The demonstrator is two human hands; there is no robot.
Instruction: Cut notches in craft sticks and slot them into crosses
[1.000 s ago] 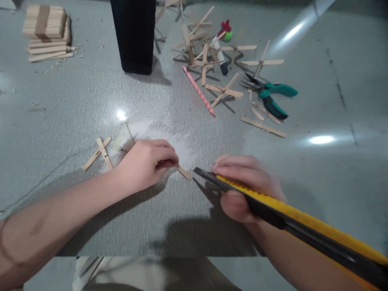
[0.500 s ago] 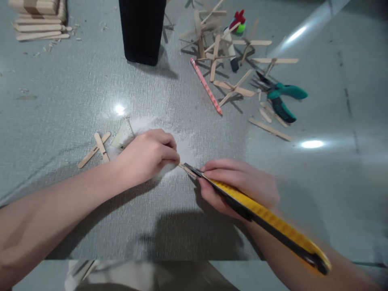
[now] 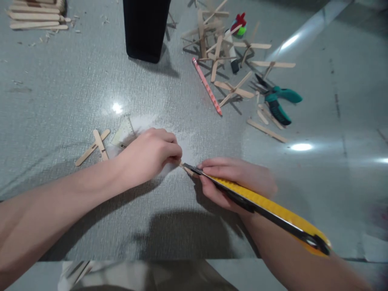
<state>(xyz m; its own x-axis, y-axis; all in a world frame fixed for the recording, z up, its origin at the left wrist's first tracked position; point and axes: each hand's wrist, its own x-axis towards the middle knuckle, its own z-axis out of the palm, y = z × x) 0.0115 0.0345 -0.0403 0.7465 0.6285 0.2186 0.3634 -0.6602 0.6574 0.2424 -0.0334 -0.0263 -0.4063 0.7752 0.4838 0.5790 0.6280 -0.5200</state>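
Observation:
My right hand [image 3: 235, 180] is closed around a yellow and black utility knife [image 3: 260, 202], whose long handle points back over my right forearm. Its blade lies against a thin wooden craft stick [image 3: 190, 171] just above the table. The far end of that stick is pinched in my left hand [image 3: 154, 155], with the fingers curled down and the fingertips mostly hidden. Beside my left wrist are two crossed craft sticks [image 3: 91, 150] and a clear ruler-like piece [image 3: 123, 132], partly covered by the hand. White powder [image 3: 188, 147] is spread under my hands.
A black container [image 3: 145, 32] stands at the back, left of a pink pencil [image 3: 207, 87]. Several crossed-stick pieces [image 3: 234, 89] and green-handled pliers [image 3: 279, 101] lie back right. Stacked craft sticks [image 3: 36, 18] are at far left. The table's front edge [image 3: 127, 260] runs below my arms.
The knife's handle end has dropped a little toward my forearm's level, with its blade still at the stick. The view has shifted slightly; my left hand keeps its pinch.

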